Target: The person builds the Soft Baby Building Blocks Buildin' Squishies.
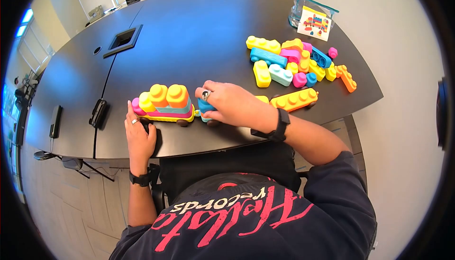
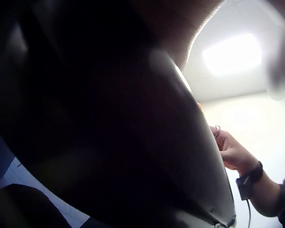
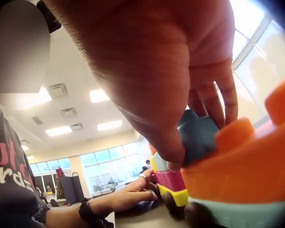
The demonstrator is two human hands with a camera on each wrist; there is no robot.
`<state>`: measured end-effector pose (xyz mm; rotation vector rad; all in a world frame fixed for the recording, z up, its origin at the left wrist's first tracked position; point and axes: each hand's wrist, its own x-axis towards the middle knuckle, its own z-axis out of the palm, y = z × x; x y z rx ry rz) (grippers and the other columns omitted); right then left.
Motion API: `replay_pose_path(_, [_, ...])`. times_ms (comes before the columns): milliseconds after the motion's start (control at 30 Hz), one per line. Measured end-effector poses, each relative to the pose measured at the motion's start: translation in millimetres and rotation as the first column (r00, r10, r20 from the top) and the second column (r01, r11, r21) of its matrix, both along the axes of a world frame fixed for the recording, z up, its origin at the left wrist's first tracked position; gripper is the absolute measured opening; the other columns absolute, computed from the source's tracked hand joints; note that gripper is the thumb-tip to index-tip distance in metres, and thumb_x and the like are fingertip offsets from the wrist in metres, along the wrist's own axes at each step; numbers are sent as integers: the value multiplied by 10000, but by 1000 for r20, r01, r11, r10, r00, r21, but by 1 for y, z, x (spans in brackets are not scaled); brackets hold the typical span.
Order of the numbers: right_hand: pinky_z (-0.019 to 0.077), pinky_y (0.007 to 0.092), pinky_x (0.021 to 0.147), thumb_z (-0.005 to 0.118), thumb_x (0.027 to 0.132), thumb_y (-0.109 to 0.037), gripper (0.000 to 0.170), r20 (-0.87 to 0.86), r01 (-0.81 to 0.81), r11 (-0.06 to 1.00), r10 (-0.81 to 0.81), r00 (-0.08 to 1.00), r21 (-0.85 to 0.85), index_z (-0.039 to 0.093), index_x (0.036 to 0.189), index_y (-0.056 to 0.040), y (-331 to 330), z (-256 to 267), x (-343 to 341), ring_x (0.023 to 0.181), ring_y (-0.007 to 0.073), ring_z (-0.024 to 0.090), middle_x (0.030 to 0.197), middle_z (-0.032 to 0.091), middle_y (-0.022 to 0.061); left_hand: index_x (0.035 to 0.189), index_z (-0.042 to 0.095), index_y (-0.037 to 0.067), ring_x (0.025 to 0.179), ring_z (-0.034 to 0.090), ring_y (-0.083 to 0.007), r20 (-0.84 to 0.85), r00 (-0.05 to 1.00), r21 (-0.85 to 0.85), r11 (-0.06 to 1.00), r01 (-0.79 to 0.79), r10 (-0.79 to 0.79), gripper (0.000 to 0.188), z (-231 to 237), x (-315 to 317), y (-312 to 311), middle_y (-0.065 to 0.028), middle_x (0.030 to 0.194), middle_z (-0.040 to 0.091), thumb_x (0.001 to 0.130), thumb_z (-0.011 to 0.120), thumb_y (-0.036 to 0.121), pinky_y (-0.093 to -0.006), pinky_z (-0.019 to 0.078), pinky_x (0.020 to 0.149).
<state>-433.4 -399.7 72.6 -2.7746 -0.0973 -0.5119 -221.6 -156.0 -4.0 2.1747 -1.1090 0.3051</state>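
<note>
A toy train of chunky building blocks runs along the near side of the table. My right hand (image 1: 232, 103) pinches a blue block (image 3: 198, 137) between thumb and fingers, over the middle wagon. In the right wrist view, an orange block (image 3: 228, 175) sits on that wagon's light teal base (image 3: 247, 211), right beside the blue one. My left hand (image 1: 141, 139) rests at the front wagon, fingers extended next to its pink block (image 1: 137, 105). That wagon has a yellow wheeled base (image 1: 166, 118) carrying stacked pink, teal and orange blocks. Behind, a long yellow studded piece (image 1: 295, 100) forms the rear wagon.
Loose blocks (image 1: 280, 75) in several colours lie in a pile at the right. Beyond them stands a clear zip bag (image 1: 296, 11) with a picture card (image 1: 314, 24). A black device (image 1: 98, 114) lies left of the train, and a socket recess (image 1: 123, 40) is farther back.
</note>
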Motion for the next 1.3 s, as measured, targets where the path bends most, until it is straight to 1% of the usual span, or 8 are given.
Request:
replay_pose_path(300, [548, 467, 777, 841, 883, -246, 768, 53, 138, 989, -135, 989, -61, 403, 1507, -150, 15, -16, -4, 862, 391, 645, 1100, 541, 181, 1667, 227, 16, 1305, 500, -453, 1, 1000, 25, 999, 22, -22, 865, 2, 0, 3, -259, 1467, 497, 892, 610, 29, -504, 425, 1134])
replay_pose_path(600, [514, 458, 844, 836, 894, -290, 868, 130, 105, 986, -89, 988, -127, 337, 1587, -141, 8, -29, -4, 956, 361, 618, 1124, 543, 159, 1657, 248, 13, 1296, 509, -452, 50, 999, 34, 999, 15, -17, 851, -1, 3, 2, -255, 1441, 519, 894, 623, 51, -508, 430, 1125])
replay_pose_path(833, [480, 463, 957, 774, 937, -382, 784, 327, 163, 956, -76, 942, -246, 388, 1577, -147, 10, -34, -3, 1120, 347, 602, 1248, 576, 156, 1633, 299, -19, 1186, 548, -449, 121, 992, -13, 1000, 24, -22, 817, -3, 4, 2, -246, 1351, 565, 883, 615, 51, -523, 449, 1071])
replay_pose_path(933, [433, 475, 993, 679, 969, -436, 674, 417, 162, 952, -41, 908, -259, 470, 1531, -127, 8, -21, -7, 1114, 318, 588, 1209, 595, 133, 1643, 283, -1, 1224, 535, -446, 72, 997, 6, 1000, 13, -13, 831, 1, 2, 3, -244, 1391, 552, 886, 622, 53, -511, 443, 1093])
replay_pose_path(1000, [484, 493, 943, 670, 941, -371, 523, 425, 279, 937, -168, 889, -212, 605, 1390, -111, -9, 7, -17, 1127, 341, 619, 1204, 635, 145, 1652, 265, 16, 1268, 521, -446, 28, 1000, 24, 1000, -2, 2, 842, 4, 1, 2, -246, 1441, 536, 891, 625, 51, -501, 435, 1118])
replay_pose_path(1067, [543, 531, 913, 647, 950, -323, 379, 184, 458, 886, -462, 868, 64, 679, 1248, -92, -53, 41, -16, 1148, 373, 649, 1226, 669, 166, 1651, 272, 19, 1263, 524, -438, 2, 1000, 34, 999, -1, 1, 837, 6, -1, 3, -238, 1433, 544, 892, 624, 54, -493, 438, 1116])
replay_pose_path(1133, [581, 549, 922, 659, 967, -332, 383, 58, 638, 758, -637, 769, -133, 666, 1254, -80, -117, 54, -16, 1179, 400, 661, 1236, 686, 186, 1651, 273, 23, 1252, 528, -432, 15, 1000, 17, 1000, 9, -9, 837, 4, -1, 4, -237, 1428, 546, 890, 621, 55, -489, 439, 1111])
replay_pose_path(1300, [561, 519, 1036, 710, 993, -332, 524, -179, 595, 673, -715, 676, -440, 602, 1446, -92, -220, 7, -11, 1290, 381, 623, 1337, 653, 189, 1621, 325, -10, 1175, 551, -436, 71, 997, -22, 999, 24, -22, 823, 0, 4, 2, -222, 1352, 571, 860, 634, 39, -511, 451, 1061])
